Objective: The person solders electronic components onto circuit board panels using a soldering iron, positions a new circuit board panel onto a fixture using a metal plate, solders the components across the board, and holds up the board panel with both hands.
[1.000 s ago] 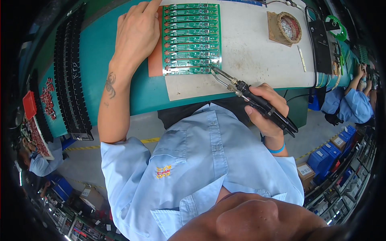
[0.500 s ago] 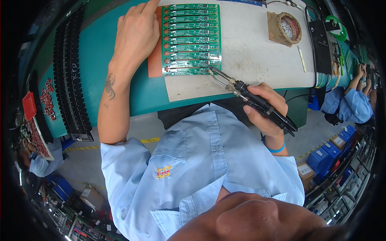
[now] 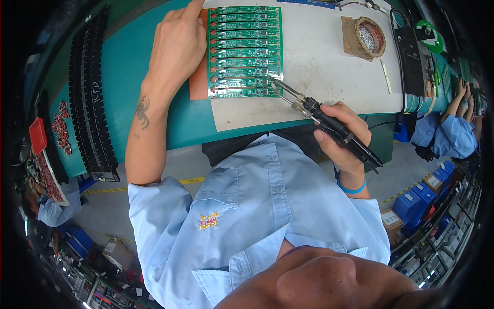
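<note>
A panel of narrow green circuit boards (image 3: 246, 52), joined side by side, lies on an orange-brown backing (image 3: 198, 87) at the far middle of the bench. In my right hand (image 3: 343, 135) is a black soldering iron (image 3: 337, 129) with a thin metal feed tube beside its tip. The tip meets the panel near its right edge, a few strips up from the near side; whether it touches the board is too small to tell. My left hand (image 3: 177, 46) rests against the panel's left side, fingers bent, one finger reaching past the upper picture edge. What those fingers grip is hidden.
A round brown pot (image 3: 371, 38) of silvery bits stands at far right, near a black holder (image 3: 409, 62) with cables. Black slotted racks (image 3: 92, 98) and red parts (image 3: 62, 129) lie at left. Co-workers in blue (image 3: 453, 134) sit on both sides.
The soldering iron's tip has shifted slightly up and right on the panel, my right hand with it. My left hand has moved a little to the right.
</note>
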`<state>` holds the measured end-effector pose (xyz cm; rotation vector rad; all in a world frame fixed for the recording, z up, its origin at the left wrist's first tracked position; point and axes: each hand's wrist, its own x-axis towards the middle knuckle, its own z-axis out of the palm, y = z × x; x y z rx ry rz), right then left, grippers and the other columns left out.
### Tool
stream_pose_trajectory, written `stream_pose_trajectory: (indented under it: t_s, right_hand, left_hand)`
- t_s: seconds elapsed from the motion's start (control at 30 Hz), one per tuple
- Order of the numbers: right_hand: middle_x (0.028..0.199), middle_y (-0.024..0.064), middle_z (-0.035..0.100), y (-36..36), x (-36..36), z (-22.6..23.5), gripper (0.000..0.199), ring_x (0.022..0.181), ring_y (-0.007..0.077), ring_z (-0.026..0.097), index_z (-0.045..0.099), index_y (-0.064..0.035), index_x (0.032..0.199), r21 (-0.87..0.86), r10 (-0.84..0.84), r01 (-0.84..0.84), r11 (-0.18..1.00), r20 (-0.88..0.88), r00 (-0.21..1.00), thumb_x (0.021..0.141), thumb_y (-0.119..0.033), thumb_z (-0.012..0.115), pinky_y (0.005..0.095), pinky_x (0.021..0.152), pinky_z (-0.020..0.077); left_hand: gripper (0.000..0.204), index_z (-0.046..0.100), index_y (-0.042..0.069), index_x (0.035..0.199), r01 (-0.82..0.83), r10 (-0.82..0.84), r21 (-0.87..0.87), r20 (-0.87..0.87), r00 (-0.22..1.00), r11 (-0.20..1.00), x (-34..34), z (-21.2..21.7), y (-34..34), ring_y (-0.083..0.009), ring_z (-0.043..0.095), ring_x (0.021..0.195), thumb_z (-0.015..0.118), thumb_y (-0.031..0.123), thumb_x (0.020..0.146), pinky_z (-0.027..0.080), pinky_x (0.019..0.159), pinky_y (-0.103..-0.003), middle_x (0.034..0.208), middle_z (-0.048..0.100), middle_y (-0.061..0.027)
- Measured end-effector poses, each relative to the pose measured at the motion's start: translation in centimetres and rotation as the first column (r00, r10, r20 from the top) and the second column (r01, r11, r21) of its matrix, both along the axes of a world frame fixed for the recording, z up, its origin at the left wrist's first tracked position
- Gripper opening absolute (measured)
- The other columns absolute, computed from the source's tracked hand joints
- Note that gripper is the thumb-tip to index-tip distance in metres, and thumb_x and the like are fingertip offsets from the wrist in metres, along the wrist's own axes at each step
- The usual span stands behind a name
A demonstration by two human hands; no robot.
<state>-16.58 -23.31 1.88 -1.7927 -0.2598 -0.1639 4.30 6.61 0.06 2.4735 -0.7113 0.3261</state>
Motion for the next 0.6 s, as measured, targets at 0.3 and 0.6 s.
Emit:
stream_pose_trajectory:
  t_s: [0.3,0.6]
  right_hand:
    - [0.095,0.0136,0.074,0.32,0.42,-0.11,0.049,0.077,0.0204,0.062,0.073,0.0051,0.123,-0.015,-0.001,0.001,1.000,-0.034,0.999,0.074,0.005,0.079,0.0275,0.072,0.0486]
    - [0.094,0.0135,0.074,0.48,0.30,0.08,0.050,0.077,0.0203,0.061,0.073,0.0054,0.123,-0.003,0.000,-0.001,1.000,-0.048,0.999,0.073,0.006,0.079,0.0275,0.072,0.0483]
  left_hand:
    - [0.041,0.060,-0.009,0.134,0.001,-0.002,0.002,0.030,1.000,1.000,0.02,-0.65,0.33,-0.0420,0.066,0.084,0.053,-0.002,0.094,0.055,0.078,-0.048,0.100,0.071,-0.0272]
    - [0.042,0.060,-0.009,0.134,-0.001,0.001,-0.008,-0.008,1.000,1.000,-0.03,-0.28,0.08,-0.0426,0.065,0.085,0.053,-0.001,0.093,0.055,0.080,-0.049,0.101,0.071,-0.0273]
